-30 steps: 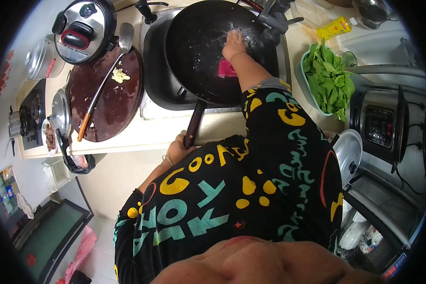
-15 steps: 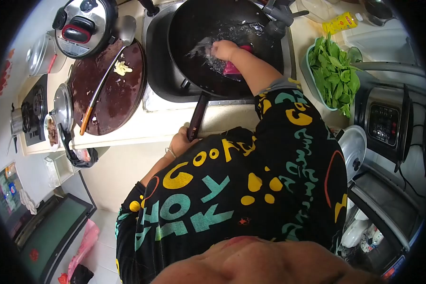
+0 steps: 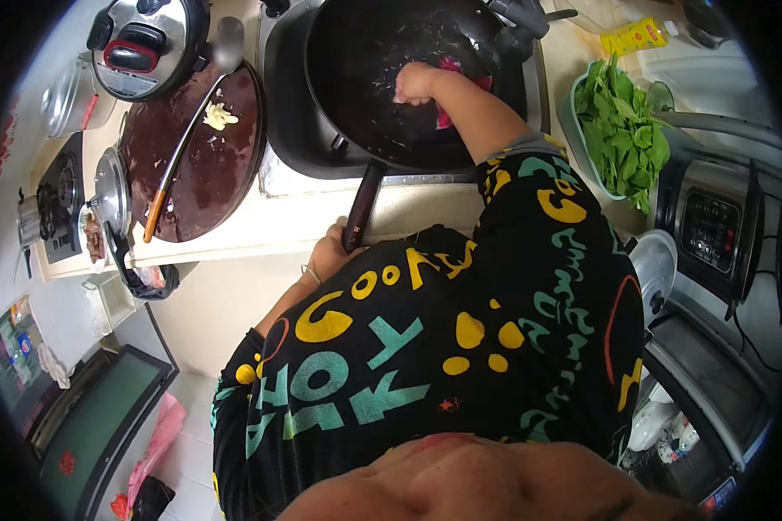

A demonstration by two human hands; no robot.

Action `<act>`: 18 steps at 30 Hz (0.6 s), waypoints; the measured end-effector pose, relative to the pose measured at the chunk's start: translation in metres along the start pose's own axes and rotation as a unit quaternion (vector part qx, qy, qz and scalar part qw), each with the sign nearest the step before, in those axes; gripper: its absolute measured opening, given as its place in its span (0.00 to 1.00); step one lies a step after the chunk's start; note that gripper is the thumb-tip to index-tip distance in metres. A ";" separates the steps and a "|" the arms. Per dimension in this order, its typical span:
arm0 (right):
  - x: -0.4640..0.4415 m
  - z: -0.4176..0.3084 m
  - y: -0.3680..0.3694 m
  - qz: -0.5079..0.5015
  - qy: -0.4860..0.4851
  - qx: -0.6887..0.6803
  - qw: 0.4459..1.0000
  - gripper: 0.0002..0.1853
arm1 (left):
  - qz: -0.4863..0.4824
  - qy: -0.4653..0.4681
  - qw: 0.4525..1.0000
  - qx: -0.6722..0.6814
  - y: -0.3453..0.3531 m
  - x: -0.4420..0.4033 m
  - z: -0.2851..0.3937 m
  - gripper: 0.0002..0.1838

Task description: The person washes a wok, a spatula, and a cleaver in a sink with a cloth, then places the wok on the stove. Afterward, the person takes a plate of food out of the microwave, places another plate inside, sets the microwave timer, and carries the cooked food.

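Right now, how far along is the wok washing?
Looks done: the wok is in the sink, its inside wet. In hand: the left hand grips the handle; the right hand is inside the wok, near the pink cloth. Left, probably: finishing the wash and lifting the wok out, since the cloth lies in it.

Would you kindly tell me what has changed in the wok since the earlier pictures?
The right hand has moved leftward and nearer the person inside the wok. The pink cloth, first on the near side of that hand, now lies to its right, partly hidden by the forearm. The left hand stays at the wok handle.
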State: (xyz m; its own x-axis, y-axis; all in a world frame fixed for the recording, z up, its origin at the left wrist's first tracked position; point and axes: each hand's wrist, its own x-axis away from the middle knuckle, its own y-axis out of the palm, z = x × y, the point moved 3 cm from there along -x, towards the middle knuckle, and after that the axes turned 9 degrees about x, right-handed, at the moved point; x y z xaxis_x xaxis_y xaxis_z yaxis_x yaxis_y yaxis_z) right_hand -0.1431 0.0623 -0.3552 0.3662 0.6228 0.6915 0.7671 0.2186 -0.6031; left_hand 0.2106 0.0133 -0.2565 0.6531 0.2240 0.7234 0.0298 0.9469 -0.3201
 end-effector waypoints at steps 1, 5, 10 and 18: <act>0.001 0.002 0.001 -0.011 0.017 -0.026 0.999 0.09 | -0.001 0.005 1.000 0.002 0.000 -0.001 -0.001 0.28; -0.008 -0.017 0.023 -0.046 -0.040 -0.093 0.994 0.07 | 0.005 0.007 1.000 -0.008 0.000 -0.001 -0.002 0.26; -0.020 -0.008 0.013 -0.017 -0.002 -0.002 1.000 0.07 | 0.011 0.016 1.000 -0.013 0.000 -0.001 -0.002 0.23; -0.019 -0.009 0.015 -0.044 0.016 0.056 0.997 0.08 | 0.011 0.019 1.000 -0.023 0.000 -0.002 -0.002 0.23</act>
State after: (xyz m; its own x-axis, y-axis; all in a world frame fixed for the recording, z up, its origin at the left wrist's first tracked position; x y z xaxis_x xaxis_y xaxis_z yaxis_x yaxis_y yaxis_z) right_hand -0.1338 0.0469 -0.3734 0.3178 0.5745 0.7543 0.7343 0.3542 -0.5791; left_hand 0.2108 0.0121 -0.2589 0.6816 0.2353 0.6929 0.0492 0.9300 -0.3642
